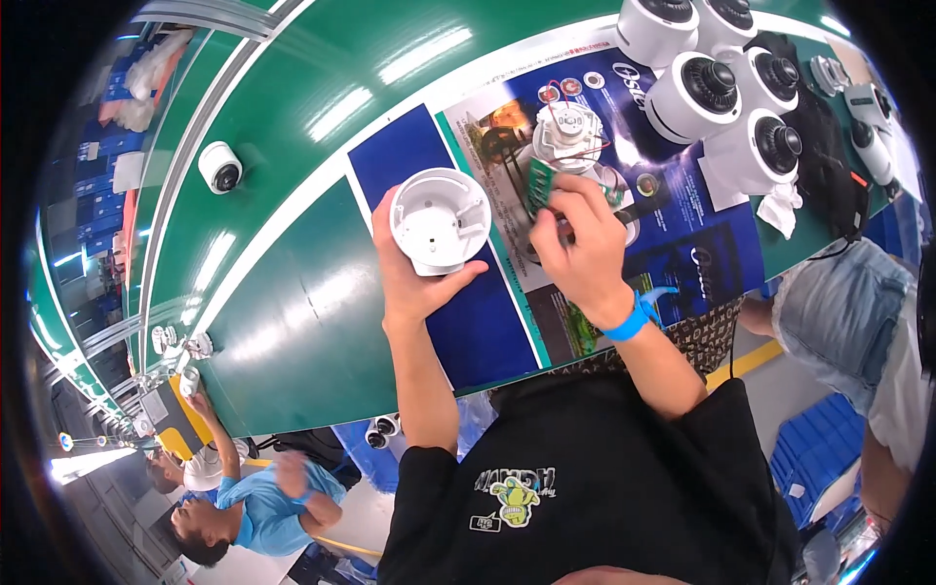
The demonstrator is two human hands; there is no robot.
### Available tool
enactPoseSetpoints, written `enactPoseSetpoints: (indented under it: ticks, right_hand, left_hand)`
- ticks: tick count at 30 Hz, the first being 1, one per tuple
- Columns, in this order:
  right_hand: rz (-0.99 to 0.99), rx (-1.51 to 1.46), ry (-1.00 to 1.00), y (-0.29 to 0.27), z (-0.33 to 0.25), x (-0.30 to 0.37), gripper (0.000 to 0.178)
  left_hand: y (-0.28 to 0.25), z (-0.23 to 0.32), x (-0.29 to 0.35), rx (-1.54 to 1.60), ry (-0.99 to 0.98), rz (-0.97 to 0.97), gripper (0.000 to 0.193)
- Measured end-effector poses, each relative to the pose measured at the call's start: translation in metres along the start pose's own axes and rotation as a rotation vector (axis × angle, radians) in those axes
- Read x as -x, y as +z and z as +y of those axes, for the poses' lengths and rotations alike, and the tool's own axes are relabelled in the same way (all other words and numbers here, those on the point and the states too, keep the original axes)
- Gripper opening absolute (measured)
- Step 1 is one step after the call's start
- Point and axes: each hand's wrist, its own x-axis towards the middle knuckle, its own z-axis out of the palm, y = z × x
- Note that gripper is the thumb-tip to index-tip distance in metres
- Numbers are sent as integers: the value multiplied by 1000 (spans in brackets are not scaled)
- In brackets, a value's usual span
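Note:
My left hand [405,285] is wrapped round a white, cup-shaped camera housing [429,219], whose hollow inside faces up. Between the thumb and fingers of my right hand [590,244] is a small green circuit board [538,183], held to the right of the housing and apart from it. Just beyond the board lies a white round camera part [567,130] with thin red wires, on a printed poster-like sheet [682,244]. Other white pieces beneath my right hand are partly hidden by it.
Several white dome cameras [692,97] with black lenses stand at the far right, near crumpled white paper [780,209] and black cloth [834,156]. One more dome camera [222,168] rests at far left. Co-workers are at the left [263,507] and right [838,312].

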Motion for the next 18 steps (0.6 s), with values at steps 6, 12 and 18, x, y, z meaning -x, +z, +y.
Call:
enactPoseSetpoints:
  ticks: [6,12,18]
  right_hand:
    - [-158,-1061,669,-63,-23,22,13]
    - [-195,-669,634,-103,-8,25,17]
    - [-342,-94,158,-128,-27,7,28]
  left_hand:
    - [13,13,-14,-357,283,-85,104]
    - [13,19,-12,-397,282,-132,109]
    - [17,30,1,-308,301,-224,105]
